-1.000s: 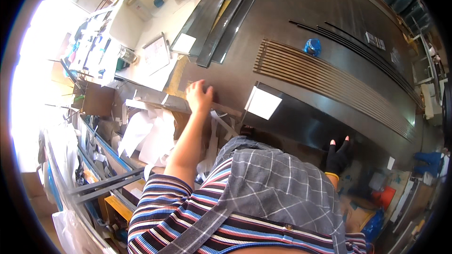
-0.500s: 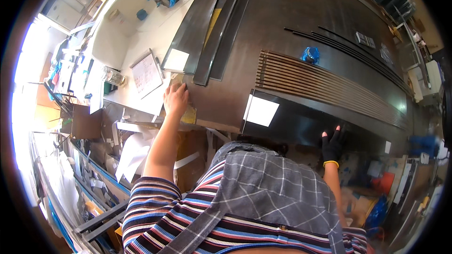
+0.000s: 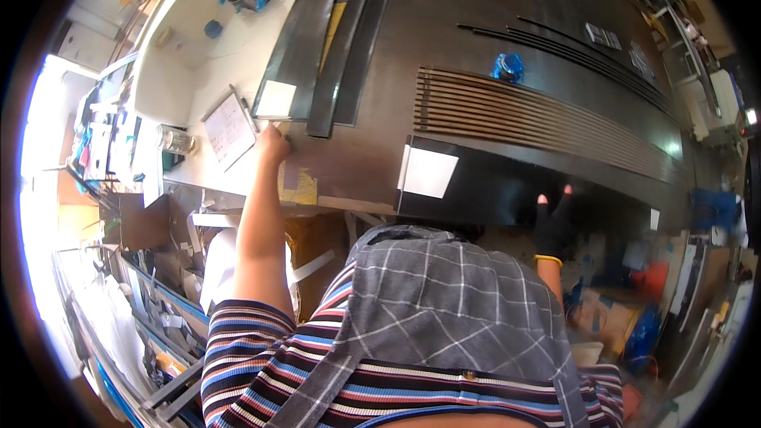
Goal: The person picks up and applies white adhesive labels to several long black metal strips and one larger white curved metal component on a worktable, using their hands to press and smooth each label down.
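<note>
Panel (image 3: 491, 190), shiny black, lines the brown tabletop's (image 3: 357, 166) near edge; messy room (image 3: 135, 285); right hand (image 3: 552, 228) spread, empty; left hand (image 3: 272, 143), can't tell.

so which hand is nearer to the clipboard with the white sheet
Left. The left hand is just to the right of the clipboard; the gloved right hand is much farther off to the right, at the black panel.

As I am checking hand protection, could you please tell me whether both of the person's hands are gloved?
No, the right hand wears a black glove, but the left hand is bare.
</note>
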The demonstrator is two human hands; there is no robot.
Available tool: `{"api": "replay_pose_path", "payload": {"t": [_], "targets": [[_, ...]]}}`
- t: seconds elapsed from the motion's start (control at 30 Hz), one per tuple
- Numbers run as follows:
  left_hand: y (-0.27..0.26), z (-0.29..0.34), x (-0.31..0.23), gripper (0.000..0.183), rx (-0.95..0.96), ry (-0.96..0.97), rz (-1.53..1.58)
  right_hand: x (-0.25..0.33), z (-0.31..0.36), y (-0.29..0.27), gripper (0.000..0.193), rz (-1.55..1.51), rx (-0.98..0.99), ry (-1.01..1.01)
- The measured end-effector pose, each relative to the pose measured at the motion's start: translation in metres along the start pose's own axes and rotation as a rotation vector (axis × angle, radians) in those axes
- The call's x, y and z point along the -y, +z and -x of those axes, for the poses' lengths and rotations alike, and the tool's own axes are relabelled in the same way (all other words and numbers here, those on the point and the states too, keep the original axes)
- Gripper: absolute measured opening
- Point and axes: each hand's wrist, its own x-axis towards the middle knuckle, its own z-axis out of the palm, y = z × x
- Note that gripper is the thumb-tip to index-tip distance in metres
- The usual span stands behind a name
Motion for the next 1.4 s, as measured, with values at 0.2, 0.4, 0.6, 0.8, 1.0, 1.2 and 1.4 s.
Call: {"api": "replay_pose_path", "payload": {"t": [0.2, 0.4, 0.6, 0.8, 1.0, 1.2, 1.4], "targets": [[-0.010, 0.069, -0.057, 0.014, 0.075, 0.309, 0.575, 0.034, 0.031, 0.027, 0.030, -0.453, -0.088, -0.427], [0.032, 0.191, -0.180, 0.013, 0.752, 0.450, 1.264, 0.104, 0.055, 0.025, 0.019, -0.897, 0.332, -0.679], [0.064, 0.213, -0.218, 0.013, 1.071, 0.300, 1.399, 0.109, 0.051, 0.009, 0.016, -1.008, 0.350, -0.340], [0.078, 0.208, -0.228, 0.027, 0.665, 0.730, 0.935, 0.096, 0.047, 0.045, 0.017, -0.845, 0.304, -0.056], [0.097, 0.184, -0.207, 0.049, 0.024, 1.448, 0.260, 0.051, 0.025, 0.073, 0.016, -0.921, 0.433, 0.054], [0.107, 0.188, -0.212, 0.050, -0.026, 1.427, 0.256, 0.045, 0.019, 0.074, 0.014, -0.968, 0.477, 0.141], [0.116, 0.208, -0.220, 0.051, 0.030, 1.322, 0.258, 0.042, 0.017, 0.057, 0.017, -0.826, 0.457, 0.141]]}}
